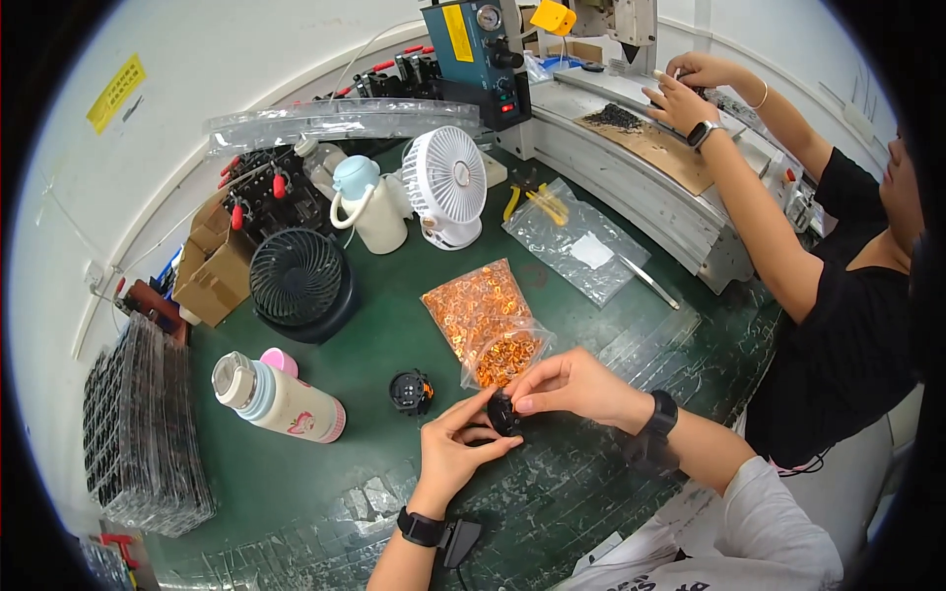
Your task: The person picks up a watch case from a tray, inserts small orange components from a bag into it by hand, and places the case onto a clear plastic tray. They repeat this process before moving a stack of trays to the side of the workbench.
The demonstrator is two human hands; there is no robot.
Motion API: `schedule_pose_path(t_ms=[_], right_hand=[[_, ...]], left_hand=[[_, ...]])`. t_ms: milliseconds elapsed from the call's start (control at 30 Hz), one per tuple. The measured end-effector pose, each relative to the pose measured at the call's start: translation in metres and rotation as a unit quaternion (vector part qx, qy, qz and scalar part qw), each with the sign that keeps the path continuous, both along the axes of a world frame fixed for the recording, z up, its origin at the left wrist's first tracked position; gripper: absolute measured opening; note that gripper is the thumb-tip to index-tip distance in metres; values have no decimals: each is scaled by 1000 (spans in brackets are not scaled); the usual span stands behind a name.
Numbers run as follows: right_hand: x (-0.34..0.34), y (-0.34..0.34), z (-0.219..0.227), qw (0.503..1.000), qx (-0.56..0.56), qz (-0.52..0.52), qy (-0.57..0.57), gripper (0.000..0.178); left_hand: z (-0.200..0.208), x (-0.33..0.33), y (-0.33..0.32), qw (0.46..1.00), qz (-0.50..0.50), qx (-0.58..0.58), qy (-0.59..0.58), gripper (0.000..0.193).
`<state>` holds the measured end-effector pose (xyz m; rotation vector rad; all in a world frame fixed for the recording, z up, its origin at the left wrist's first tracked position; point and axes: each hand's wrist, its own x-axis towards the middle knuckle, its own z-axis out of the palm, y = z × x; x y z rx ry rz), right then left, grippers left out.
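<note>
My left hand (459, 444) grips a round black plastic part (504, 414) by its edge, tilted up on its side above the green table. Against the top of that part, the thumb and fingertips of my right hand (569, 387) are pinched together. What lies between them is too small to make out. A second round black part with an orange piece on its side (410, 392) rests on the table left of my hands. Just beyond them lies an open clear bag of small orange metal pieces (478, 313).
A white bottle (281, 399), a black fan (301, 284), a white fan (445, 182) and a cream jug (371, 207) stand to the left and back. Stacked black trays (143, 424) are far left. A co-worker's hands (685, 98) work at a machine (631, 158), back right.
</note>
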<state>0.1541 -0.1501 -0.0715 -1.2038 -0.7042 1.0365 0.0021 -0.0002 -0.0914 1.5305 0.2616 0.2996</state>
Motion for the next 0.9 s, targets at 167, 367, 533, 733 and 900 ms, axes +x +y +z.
schedule_pose_path(t_ms=[167, 367, 533, 733, 900], right_hand=[[2, 0, -2, 1000, 4, -1, -25, 18], [1, 0, -2, 999, 4, 8, -33, 13], [0, -1, 0, 999, -20, 13, -44, 10], [5, 1, -6, 998, -6, 31, -47, 12], [10, 1, -4, 997, -46, 57, -26, 19]], left_hand=[[1, 2, 0, 999, 1, 35, -6, 66], [3, -1, 0, 995, 6, 99, -21, 65], [0, -3, 1, 991, 12, 134, -23, 66], [3, -2, 1, 979, 27, 200, -29, 65], [4, -2, 0, 980, 25, 196, -40, 63]])
